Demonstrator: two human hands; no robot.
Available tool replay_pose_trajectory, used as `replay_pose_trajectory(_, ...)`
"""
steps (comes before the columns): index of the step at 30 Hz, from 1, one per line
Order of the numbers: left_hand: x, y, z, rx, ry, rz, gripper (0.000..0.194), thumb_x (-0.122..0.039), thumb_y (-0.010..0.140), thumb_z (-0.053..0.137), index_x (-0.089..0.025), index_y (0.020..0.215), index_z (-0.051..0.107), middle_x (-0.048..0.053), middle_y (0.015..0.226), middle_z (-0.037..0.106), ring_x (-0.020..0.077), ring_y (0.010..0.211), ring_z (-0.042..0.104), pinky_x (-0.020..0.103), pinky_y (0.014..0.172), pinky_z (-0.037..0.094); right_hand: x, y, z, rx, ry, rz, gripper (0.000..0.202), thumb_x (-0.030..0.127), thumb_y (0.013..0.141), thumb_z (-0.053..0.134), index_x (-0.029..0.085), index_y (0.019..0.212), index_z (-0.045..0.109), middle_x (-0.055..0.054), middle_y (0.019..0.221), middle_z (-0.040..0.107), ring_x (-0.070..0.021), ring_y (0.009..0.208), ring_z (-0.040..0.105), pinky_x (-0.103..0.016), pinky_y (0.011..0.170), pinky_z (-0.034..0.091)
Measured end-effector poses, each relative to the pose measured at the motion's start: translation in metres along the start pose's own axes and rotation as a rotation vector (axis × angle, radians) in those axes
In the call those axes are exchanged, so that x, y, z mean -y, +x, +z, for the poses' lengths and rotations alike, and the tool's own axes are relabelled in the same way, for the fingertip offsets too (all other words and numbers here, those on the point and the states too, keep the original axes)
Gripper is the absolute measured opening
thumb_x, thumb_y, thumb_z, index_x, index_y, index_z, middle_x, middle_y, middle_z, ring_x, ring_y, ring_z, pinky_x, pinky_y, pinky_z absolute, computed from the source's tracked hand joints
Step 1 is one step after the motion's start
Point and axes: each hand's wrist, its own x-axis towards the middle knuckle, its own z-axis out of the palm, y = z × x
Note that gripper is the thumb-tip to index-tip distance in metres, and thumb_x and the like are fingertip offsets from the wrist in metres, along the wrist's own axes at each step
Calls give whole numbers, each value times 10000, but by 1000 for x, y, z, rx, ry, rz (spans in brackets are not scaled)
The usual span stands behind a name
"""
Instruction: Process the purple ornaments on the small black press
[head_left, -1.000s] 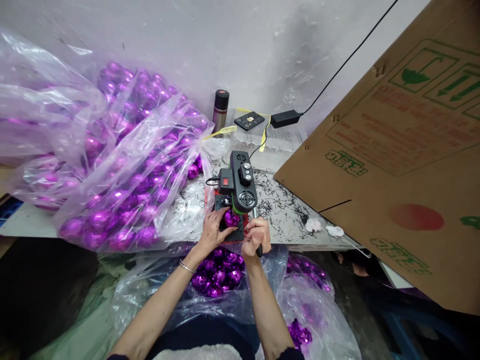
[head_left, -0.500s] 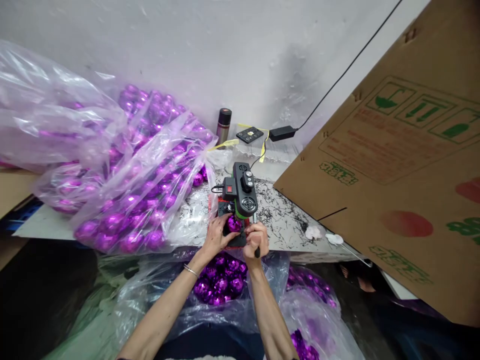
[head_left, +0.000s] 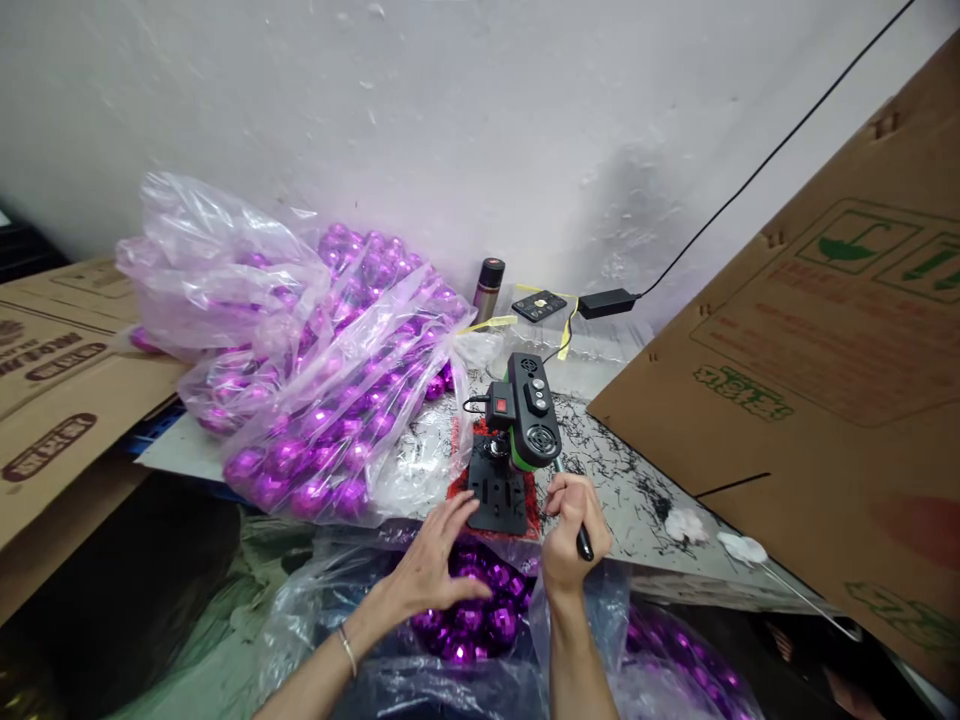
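My right hand (head_left: 574,530) is wrapped round the black-tipped lever (head_left: 585,544) of a small bench drill press (head_left: 534,412). The press has a black head with a green band below it, and its dark slotted base plate (head_left: 498,502) lies on a red mat (head_left: 532,508). No ball sits on the plate. My left hand (head_left: 437,562) is open, fingers and thumb spread with nothing in them, just in front of the plate. Under it, a clear plastic bag (head_left: 300,610) at the table's front edge holds shiny purple faceted balls (head_left: 469,625).
A large clear bag of purple balls (head_left: 330,390) fills the left of the table (head_left: 180,448). Cardboard boxes stand right (head_left: 787,430) and left (head_left: 82,330). A bottle (head_left: 489,290), a phone-like black object (head_left: 538,305) and a power adapter (head_left: 607,303) are behind. Dark shavings (head_left: 622,470) litter the tabletop.
My left hand has let go of the purple ball and come back toward me, opening over the bag. The ball has left the plate. My right hand stays on the lever. The view has shifted.
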Motion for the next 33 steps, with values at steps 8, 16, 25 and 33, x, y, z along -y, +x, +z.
replay_pose_trajectory(8,69,181,-59,-351,239,-423,501,-267,1065,518,-116,1539,571,288,1556,632,443,1518,574,719,1244,458,-2,-2,1,3,-1,-55,434,295,1139,485,231,715,551,24,679,575,-129,611,539,-298,588,397)
replay_pose_trajectory(16,66,218,-60,-124,467,-590,513,-208,967,679,-71,1450,574,299,1322,687,433,1222,733,572,1085,548,-5,-6,0,20,-15,-37,469,300,1136,466,243,673,509,10,684,586,-148,650,573,-314,614,419)
replay_pose_trajectory(25,46,152,-97,-244,-372,-585,618,-515,949,770,-207,1462,614,179,1341,754,324,1122,785,489,953,655,-4,-4,-1,53,-2,-69,433,250,1130,461,242,703,535,12,710,608,-153,718,629,-321,668,445)
replay_pose_trajectory(33,11,92,-74,-266,-997,-743,427,-507,925,755,-202,1224,745,123,1165,852,330,1137,816,539,1029,679,3,0,0,47,4,-31,465,298,1137,459,245,679,520,12,698,593,-154,711,620,-325,671,452)
